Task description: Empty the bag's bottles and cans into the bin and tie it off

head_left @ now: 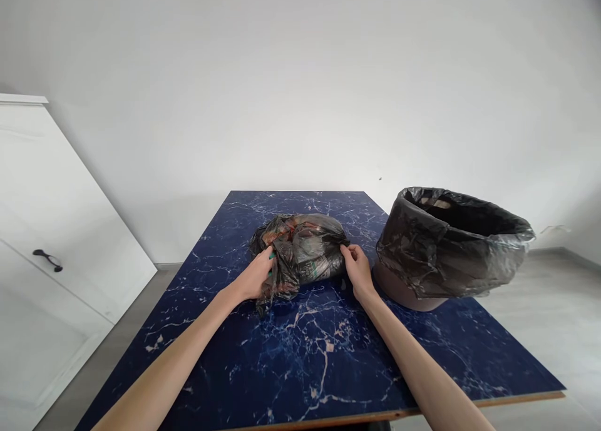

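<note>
A filled black see-through garbage bag (319, 249) lies on its side on the blue marbled table (300, 368). Orange, white and green contents show dimly through its film. My left hand (258, 273) is closed around gathered film at the bag's left end, with a bit of green showing by the fingers. At the right end, my right hand (357, 268) pinches a twisted corner of the same bag between thumb and fingers. What lies beneath the bag is hidden.
A brownish trash bin (408, 299) stands at the table's right, lined with a black bag (422, 249) folded over its rim. A white cabinet (56, 231) with a dark handle (47, 260) is at the left. Behind the table rises a pale wall (300, 93).
</note>
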### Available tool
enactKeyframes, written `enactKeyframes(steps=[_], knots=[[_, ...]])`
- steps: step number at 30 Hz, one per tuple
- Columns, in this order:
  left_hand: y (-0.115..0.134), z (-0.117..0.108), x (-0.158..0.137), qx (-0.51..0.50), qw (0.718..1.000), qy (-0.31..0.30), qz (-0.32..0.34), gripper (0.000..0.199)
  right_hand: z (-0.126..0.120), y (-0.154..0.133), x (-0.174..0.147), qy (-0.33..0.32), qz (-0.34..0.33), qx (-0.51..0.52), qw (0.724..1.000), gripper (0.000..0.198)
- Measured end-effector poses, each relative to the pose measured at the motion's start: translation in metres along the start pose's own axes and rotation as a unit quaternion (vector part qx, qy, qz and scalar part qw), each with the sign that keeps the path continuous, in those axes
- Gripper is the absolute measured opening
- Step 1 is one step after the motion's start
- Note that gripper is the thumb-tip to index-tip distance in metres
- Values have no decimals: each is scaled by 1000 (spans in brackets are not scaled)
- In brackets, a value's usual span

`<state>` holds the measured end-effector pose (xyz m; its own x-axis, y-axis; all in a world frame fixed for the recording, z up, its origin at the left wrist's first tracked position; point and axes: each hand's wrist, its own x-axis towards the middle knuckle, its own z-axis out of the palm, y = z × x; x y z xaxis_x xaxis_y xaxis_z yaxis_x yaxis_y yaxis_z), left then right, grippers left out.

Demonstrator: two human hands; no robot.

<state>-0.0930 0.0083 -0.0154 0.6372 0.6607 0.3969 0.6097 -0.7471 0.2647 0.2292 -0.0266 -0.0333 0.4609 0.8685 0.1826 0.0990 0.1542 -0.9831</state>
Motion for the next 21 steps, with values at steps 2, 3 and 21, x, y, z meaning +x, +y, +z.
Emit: enactKeyframes(steps=[2,3,21], knots=[[-1,-4,2,-6,1000,-1,0,59,-2,3,4,20,0,1,1000,39],[0,-7,3,-10,1000,-2,-1,56,-3,5,6,35,1,1,999,38],[-35,-46,-5,-41,993,20,-110,41,-7,15,15,131,14,20,991,33]])
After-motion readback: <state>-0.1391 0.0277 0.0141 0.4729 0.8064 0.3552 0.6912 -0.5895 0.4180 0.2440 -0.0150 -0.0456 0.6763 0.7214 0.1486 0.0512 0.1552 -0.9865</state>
